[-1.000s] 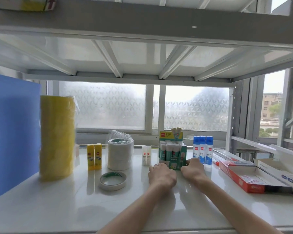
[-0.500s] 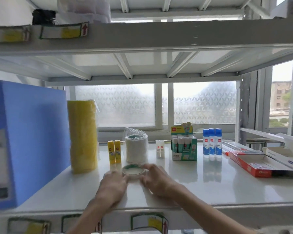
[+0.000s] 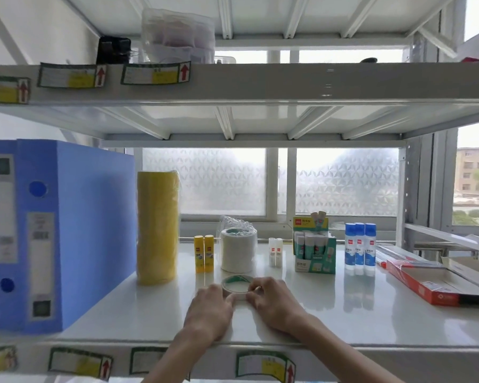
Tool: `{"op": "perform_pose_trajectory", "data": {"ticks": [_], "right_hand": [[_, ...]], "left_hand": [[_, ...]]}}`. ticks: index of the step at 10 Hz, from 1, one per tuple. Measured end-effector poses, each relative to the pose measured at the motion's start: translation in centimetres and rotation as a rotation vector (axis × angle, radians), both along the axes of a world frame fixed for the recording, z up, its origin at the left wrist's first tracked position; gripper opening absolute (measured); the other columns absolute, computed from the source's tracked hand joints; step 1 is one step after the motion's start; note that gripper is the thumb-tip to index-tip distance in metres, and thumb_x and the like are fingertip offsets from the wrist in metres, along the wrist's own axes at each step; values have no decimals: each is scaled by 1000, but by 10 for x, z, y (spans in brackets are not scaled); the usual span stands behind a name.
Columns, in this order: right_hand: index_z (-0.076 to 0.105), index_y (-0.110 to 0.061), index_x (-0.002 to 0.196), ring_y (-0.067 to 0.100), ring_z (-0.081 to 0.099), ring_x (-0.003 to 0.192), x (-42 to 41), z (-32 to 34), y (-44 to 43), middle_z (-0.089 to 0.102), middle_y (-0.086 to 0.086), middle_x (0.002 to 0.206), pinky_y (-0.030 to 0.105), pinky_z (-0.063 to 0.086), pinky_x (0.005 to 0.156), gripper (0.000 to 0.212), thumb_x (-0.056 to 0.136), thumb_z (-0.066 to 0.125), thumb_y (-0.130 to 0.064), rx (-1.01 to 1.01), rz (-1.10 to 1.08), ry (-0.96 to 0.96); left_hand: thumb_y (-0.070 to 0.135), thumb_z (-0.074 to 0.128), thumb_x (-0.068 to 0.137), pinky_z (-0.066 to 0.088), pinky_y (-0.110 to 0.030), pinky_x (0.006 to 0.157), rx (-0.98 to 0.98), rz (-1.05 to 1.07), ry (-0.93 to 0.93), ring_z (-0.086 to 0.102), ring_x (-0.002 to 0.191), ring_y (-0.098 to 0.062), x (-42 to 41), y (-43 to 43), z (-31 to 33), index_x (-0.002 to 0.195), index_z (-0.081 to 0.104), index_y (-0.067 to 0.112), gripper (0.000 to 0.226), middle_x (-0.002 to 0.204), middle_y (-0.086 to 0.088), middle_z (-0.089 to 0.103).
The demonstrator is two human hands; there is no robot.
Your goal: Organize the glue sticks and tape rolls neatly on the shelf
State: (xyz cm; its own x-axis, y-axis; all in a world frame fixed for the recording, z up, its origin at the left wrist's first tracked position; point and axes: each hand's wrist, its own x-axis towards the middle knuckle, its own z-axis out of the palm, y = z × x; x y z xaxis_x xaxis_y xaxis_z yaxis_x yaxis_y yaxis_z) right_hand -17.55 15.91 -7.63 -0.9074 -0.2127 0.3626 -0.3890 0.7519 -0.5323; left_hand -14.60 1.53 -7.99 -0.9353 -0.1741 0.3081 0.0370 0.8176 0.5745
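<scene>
While flat on shelf [image 3: 343,308], tape roll [image 3: 237,286] — left hand [image 3: 209,309], right hand [image 3: 274,301] cupping it

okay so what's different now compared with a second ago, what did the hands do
Both hands left the green glue stick box and came leftward and nearer to the flat tape roll; the left hand and right hand now hold it from either side. The yellow tape stack, white roll and glue sticks appear unmoved.

Frosted window [image 3: 224,183] behind white metal shelving [image 3: 260,84]
</scene>
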Motion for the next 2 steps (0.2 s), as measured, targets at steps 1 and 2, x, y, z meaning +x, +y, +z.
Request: {"op": "perform_pose_trajectory", "data": {"ticks": [1, 2], "right_hand": [[63, -13, 123, 19, 62, 97, 1, -2, 3, 68, 12, 119, 19, 44, 80, 33, 93, 58, -26, -21, 35, 35], [55, -8, 133, 18, 61, 106, 2, 2, 1, 64, 12, 127, 20, 45, 87, 41, 94, 58, -21, -99, -4, 111]], "left_hand": [[31, 56, 96, 46, -26, 86, 53, 11, 24, 62, 109, -22, -1, -2, -1, 120, 64, 11, 32, 119, -9, 67], [15, 54, 95, 47, -27, 74, 156, 100, 29, 62, 92, -24, -11, -19, 6, 117, 63, 5, 25, 107, -12, 66]]}}
